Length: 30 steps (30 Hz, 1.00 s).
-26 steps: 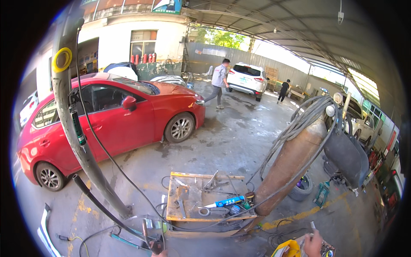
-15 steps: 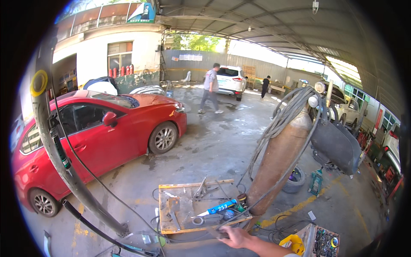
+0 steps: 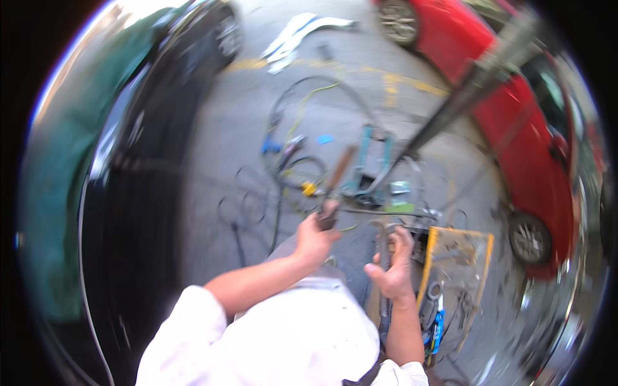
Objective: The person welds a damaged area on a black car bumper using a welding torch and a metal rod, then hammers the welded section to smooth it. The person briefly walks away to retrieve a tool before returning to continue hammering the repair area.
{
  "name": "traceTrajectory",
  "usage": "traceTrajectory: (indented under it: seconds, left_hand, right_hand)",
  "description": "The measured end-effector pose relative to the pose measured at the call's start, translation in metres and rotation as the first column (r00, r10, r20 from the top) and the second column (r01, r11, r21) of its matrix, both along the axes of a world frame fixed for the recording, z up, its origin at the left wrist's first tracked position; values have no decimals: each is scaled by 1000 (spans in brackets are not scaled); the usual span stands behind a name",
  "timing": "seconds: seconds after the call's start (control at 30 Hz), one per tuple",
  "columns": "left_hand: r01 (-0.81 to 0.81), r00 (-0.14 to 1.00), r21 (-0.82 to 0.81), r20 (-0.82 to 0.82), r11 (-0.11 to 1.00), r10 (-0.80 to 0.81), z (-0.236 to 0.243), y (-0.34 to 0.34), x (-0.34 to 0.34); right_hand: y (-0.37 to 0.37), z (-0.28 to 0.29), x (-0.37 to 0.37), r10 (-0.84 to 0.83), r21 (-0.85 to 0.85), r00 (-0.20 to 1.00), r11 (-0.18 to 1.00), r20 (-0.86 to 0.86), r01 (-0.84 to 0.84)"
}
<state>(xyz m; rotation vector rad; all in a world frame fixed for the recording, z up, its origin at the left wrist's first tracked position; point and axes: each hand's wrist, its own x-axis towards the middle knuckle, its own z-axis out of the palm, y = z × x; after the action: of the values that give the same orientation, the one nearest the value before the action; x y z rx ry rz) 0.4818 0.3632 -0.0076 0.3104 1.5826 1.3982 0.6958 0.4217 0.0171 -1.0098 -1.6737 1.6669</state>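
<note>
Motion blurs much of the head view. My left hand (image 3: 313, 243) is closed around the dark end of a wooden-handled tool (image 3: 341, 168), whose brown shaft points up and away; its exact kind is smeared. To the right, my right hand (image 3: 394, 273) has its fingers curled around a curved grey metal tool (image 3: 384, 239), too blurred to name. Both hands are held in front of my white shirt, apart from each other. Close to my right hand is the yellow-edged work table (image 3: 425, 273), carrying a blue sealant tube (image 3: 438, 331) and a tape roll (image 3: 435, 289).
A black car (image 3: 148, 174) stands along the left, and a red car (image 3: 515, 122) at the right. Hoses and cables (image 3: 280, 154) lie on the floor ahead, beside a teal floor jack (image 3: 370, 161). A slanting pole (image 3: 463, 96) rises at the right.
My view has swung left and down, bringing the black car and my body into sight. My left hand has appeared, holding the wooden-handled tool. My right hand was reaching over the table's near edge.
</note>
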Motion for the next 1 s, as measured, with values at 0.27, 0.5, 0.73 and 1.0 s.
traceTrajectory:
  seconds: [0.27, 0.5, 0.73, 1.0]
  left_hand:
    - [-384, 898, 136, 286, 913, 335, 24, -88, -61]
    - [-246, 755, 166, -585, 955, 297, 51, -167, -152]
    - [-306, 328, 67, -929, 950, 172, 123, -204, -246]
    - [-651, 235, 487, -600, 583, 765, 97, -264, -341]
  right_hand:
    - [-19, 27, -158, 446, -70, 809, 887, 382, -456]
    - [-78, 25, -322, 835, 136, 530, 514, 145, -847]
    - [-132, 65, -434, 761, -8, 577, 602, -296, -798]
    - [-107, 126, -542, 852, 318, 520, 509, -54, -800]
